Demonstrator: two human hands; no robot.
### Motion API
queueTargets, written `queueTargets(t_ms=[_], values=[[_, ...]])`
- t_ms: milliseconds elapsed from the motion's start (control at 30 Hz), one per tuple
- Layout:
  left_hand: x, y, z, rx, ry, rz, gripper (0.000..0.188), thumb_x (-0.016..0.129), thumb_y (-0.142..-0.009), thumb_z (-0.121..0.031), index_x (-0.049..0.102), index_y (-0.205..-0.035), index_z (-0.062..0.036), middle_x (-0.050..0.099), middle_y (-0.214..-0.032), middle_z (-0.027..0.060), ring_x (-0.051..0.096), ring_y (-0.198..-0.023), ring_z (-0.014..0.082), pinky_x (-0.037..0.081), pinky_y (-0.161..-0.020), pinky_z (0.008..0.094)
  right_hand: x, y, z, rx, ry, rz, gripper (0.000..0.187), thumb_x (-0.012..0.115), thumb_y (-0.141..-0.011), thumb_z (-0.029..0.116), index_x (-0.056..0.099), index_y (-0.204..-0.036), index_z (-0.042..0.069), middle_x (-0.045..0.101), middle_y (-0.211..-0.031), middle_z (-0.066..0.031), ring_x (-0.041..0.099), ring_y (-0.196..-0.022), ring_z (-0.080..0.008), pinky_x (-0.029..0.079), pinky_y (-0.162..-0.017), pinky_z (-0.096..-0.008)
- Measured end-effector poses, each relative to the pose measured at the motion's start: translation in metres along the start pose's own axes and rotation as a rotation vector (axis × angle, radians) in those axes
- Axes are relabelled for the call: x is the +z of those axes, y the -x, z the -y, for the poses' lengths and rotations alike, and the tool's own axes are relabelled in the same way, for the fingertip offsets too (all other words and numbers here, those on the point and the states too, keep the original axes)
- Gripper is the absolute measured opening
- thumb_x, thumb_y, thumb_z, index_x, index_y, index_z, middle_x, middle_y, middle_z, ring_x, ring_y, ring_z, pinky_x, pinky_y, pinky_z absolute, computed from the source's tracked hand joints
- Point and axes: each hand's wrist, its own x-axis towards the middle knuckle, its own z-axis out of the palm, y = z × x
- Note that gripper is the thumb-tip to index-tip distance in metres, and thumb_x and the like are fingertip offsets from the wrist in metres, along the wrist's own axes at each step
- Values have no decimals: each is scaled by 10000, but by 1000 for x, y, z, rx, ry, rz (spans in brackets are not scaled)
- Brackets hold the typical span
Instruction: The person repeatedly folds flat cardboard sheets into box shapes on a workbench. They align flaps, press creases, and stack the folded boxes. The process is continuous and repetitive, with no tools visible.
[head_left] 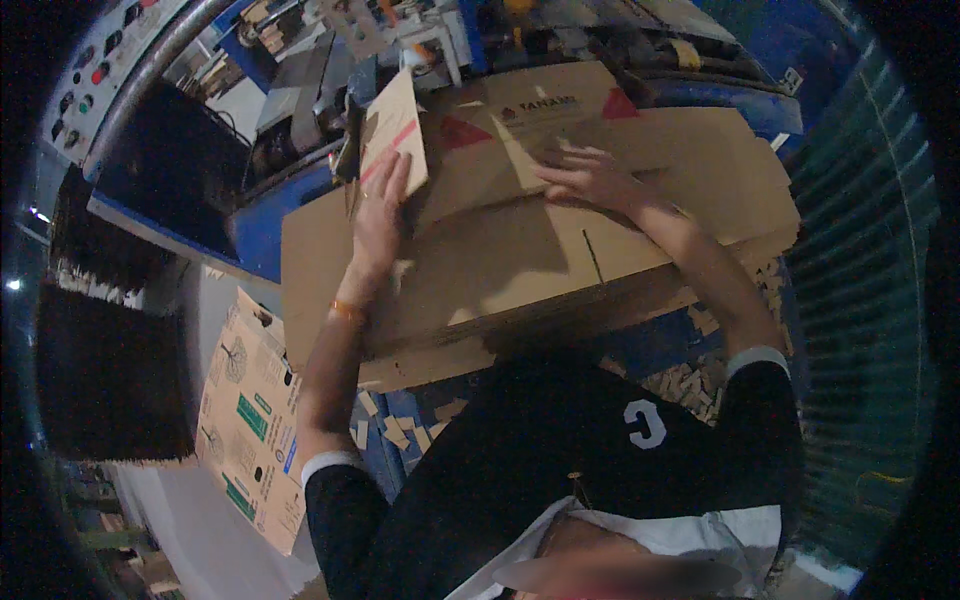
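A stack of flat brown cardboard sheets (480, 262) lies in front of me. On top of it is a cardboard box blank (560, 90) with red triangles and dark print. At its left a narrow panel (405, 115) with a red stripe stands tilted up. Against that panel rests my left hand (380, 220), its fingers stretched upward along the board; its thumb is hard to make out. My right hand (590, 180) is over the blank's middle, palm down, fingers extended and slightly apart. Whether it touches the board is unclear.
Beyond the stack stands a blue machine (690, 65) with dark rollers. A control panel (85, 95) with buttons is at far left. A printed cardboard sheet (250, 420) leans at lower left. Cardboard scraps (690, 385) lie below the stack. A green ribbed curtain (860, 300) hangs at right.
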Motion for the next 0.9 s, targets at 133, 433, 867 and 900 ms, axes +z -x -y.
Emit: queueTargets(t_ms=[133,433,867,900], values=[[12,-58,14,-50,-283,-196,488,520,-873,-52,411,-1344,21,475,-1310,234,478,-1177,391,354,-1023,453,36,-62,-25,157,-92,57,309,574,-879,294,617,-1123,110,570,-1203,-112,574,-1101,-310,480,-913,-432],[-84,134,8,-819,-82,-637,547,550,-939,-308,394,-1323,49,509,-1262,226,527,-1135,301,455,-931,406,-64,167,-122,1274,446,-448,337,569,-850,360,685,-968,67,652,-940,-139,636,-942,-329,497,-827,-409],[-130,238,36,-1202,-93,-261,402,552,-922,-344,670,-1067,12,697,-961,153,643,-847,205,475,-749,334,-119,374,-173,1643,117,-453,423,587,-802,450,725,-935,72,704,-858,-116,687,-716,-240,522,-661,-320],[-131,240,40,-1249,-49,-315,398,560,-918,-340,674,-1068,11,699,-974,148,643,-850,204,473,-761,329,-119,370,-173,1581,111,-498,430,598,-798,447,717,-969,71,701,-895,-124,685,-759,-242,520,-686,-326]])
